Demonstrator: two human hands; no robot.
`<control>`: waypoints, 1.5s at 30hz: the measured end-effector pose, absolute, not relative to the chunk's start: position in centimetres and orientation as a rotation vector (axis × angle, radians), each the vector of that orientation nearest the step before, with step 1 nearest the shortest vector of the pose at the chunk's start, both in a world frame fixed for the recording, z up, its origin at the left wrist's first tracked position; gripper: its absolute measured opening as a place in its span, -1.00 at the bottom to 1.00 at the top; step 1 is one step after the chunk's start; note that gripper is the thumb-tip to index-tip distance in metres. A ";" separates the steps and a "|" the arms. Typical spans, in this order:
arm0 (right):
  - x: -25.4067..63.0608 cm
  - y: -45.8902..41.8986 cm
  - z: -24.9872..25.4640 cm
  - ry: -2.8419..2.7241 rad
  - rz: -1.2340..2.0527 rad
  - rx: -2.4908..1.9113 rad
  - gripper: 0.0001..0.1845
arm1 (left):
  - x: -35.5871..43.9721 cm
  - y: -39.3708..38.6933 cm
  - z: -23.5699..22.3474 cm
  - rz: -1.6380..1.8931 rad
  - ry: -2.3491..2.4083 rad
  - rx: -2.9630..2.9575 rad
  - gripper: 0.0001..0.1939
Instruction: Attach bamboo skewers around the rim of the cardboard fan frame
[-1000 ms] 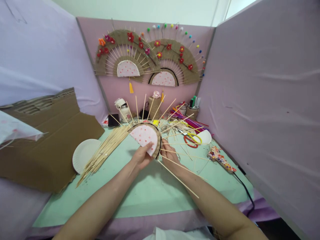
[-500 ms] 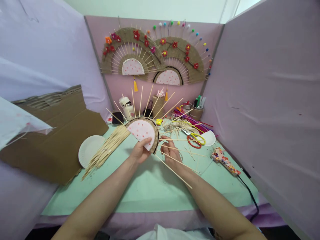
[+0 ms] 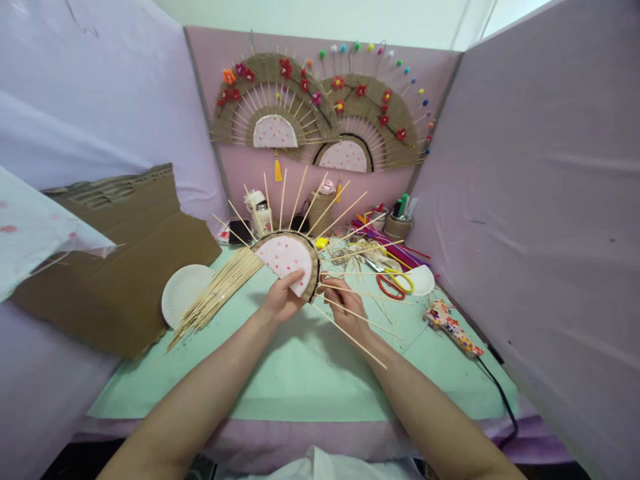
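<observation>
My left hand [image 3: 284,300] grips the lower corner of a half-round cardboard fan base [image 3: 314,273], thumb on its white, pink-dotted face [image 3: 284,257]. Thin bamboo sticks [image 3: 341,213] fan out from the base's curved edge, spaced apart. A dark trim lines that edge. Close to the lower right sticks is my right hand [image 3: 349,310], its fingers curled and pressed together at the rim. Sticks cross in front of it, and what its fingertips hold is hidden.
A bundle of bamboo sticks [image 3: 215,300] lies left by a paper plate [image 3: 183,293] and cardboard sheet [image 3: 115,267]. Scissors [image 3: 393,283], twine [image 3: 343,255], pipe cleaners [image 3: 380,233] and a corded glue gun [image 3: 453,327] lie right. Two decorated fans [image 3: 367,103] hang behind.
The view has shifted slightly, moving the background right. My right hand's fingers have drawn closer together beside the rim; my left hand keeps its hold on the fan base.
</observation>
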State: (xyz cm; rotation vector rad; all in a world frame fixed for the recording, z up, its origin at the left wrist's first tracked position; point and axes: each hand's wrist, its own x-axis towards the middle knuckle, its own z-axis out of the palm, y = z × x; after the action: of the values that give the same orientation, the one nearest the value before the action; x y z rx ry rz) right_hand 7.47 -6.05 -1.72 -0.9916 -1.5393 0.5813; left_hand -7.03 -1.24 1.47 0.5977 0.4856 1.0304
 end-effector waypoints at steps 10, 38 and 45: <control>7.7 -6.4 -1.1 -1.596 0.607 -1.034 -0.74 | -7.3 -1.0 1.4 1.011 0.475 0.675 -0.75; 15.9 -5.2 0.5 -1.576 0.528 -1.403 -0.69 | -11.5 2.7 2.4 1.336 0.601 0.706 -0.61; 17.2 -5.4 0.9 -1.524 0.767 -1.402 -0.67 | -10.5 2.7 3.6 1.313 0.560 0.756 -0.57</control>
State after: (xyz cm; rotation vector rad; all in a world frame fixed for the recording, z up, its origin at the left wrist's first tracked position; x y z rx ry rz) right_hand 17.19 -5.41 0.89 -1.4015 -1.5235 0.7672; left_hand -10.54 2.70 3.56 0.7562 0.5603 1.3135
